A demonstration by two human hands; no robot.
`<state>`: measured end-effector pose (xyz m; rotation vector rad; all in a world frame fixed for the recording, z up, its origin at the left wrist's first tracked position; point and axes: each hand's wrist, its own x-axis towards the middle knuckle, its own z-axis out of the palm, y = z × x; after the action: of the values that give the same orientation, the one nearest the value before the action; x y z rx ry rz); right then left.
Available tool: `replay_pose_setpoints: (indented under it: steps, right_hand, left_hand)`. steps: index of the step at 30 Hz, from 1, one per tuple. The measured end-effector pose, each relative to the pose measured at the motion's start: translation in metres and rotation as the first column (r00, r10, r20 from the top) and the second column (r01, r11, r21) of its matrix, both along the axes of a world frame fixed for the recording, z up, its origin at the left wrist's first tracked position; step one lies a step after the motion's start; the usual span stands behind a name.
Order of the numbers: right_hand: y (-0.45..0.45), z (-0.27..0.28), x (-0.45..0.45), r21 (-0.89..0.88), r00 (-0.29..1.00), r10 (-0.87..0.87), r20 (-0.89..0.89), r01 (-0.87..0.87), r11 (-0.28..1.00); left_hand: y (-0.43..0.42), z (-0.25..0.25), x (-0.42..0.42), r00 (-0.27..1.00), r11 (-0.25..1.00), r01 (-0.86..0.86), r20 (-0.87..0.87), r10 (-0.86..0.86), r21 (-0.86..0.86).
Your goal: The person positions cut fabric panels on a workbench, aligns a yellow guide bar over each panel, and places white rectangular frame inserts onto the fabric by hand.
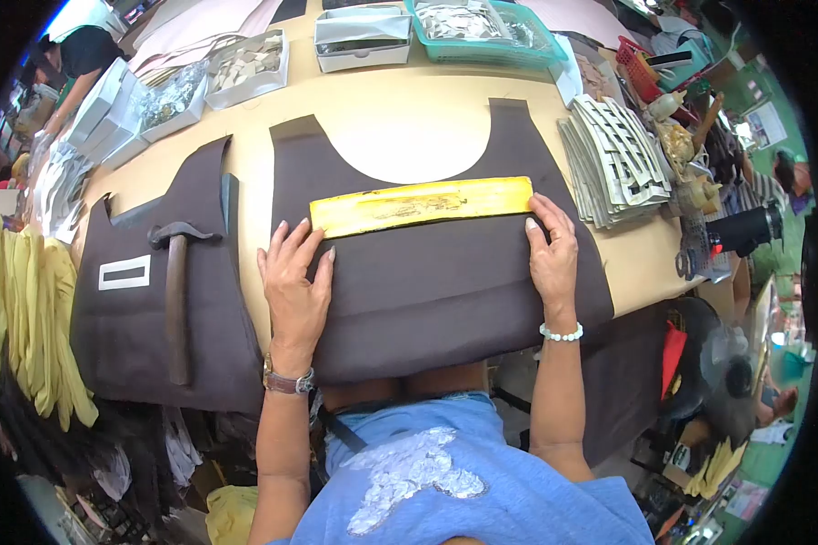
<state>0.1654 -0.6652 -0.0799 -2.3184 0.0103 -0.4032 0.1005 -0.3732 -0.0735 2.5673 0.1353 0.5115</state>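
Tan tabletop (pixel 409 86): yellow strip positioned by 2 hands

Near the front edge, a long, flat yellow strip (pixel 491 194) with dark markings lies across a dark brown fabric panel (pixel 427 272), below its curved cutout. The left hand (pixel 295 277) touches the strip's left end, fingers slightly apart; the right hand (pixel 554 259) touches its right end, thumb apart from fingers. Neither hand clamps. The step appears to be alignment; the next move calls for light, even contact at both ends. Toward the far edge, a white cardboard box (pixel 254 93) contains tan chips, and a turquoise plastic basket (pixel 513 62) contains small whitish pieces.
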Motion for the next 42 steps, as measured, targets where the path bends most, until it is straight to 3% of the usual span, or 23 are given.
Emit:
replay_pose_setpoints:
  steps: [12,36,42]
  right_hand:
    - [-0.0033,-0.0038,0.0001,-0.082,1.000,0.017,-0.001,-0.017,0.996]
    - [-0.0002,0.0008,-0.0011,-0.054,0.999,0.026,-0.037,-0.027,0.998]
    - [0.0005,0.0005,-0.0010,-0.073,0.999,0.023,-0.035,-0.025,0.997]
  left_hand:
    - [0.0016,-0.0008,-0.0001,0.999,0.999,0.038,0.001,-0.038,0.021]
    - [0.0030,-0.0083,0.0006,0.999,0.999,0.026,0.046,-0.027,0.038]
    - [0.0027,-0.0061,0.0001,1.000,0.999,0.015,-0.013,-0.014,0.045]
